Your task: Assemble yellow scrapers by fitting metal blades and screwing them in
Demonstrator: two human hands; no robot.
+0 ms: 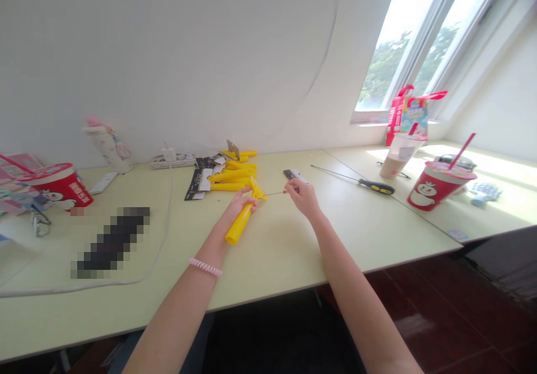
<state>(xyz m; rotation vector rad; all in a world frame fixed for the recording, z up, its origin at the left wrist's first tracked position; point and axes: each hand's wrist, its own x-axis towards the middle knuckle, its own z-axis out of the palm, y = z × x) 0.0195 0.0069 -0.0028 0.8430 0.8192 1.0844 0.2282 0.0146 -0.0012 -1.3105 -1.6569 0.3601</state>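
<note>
Wrapped in the fingers of my left hand (241, 203) is a yellow scraper-like tool (239, 225); its round hollow-looking handle points toward me and its wider head away. A thin brownish strand or rod (274, 193) spans from that head to my right hand (298, 192). The right fingertips are pinched on its end; whether it is stiff or a string I cannot tell. Just behind my left hand lies a pile of similar yellow tools (232, 178) with black and white card tags (198, 183). Behind my right hand is a small black and white card (289, 173).
A long screwdriver (375, 186) lies to the right. Further right stand a red cup (438, 186) and a clear drink cup (400, 155). On the left are another red cup (62, 186), a bottle (107, 144), a power strip (178, 160), a white cable (168, 217) and a blurred dark object (111, 243).
</note>
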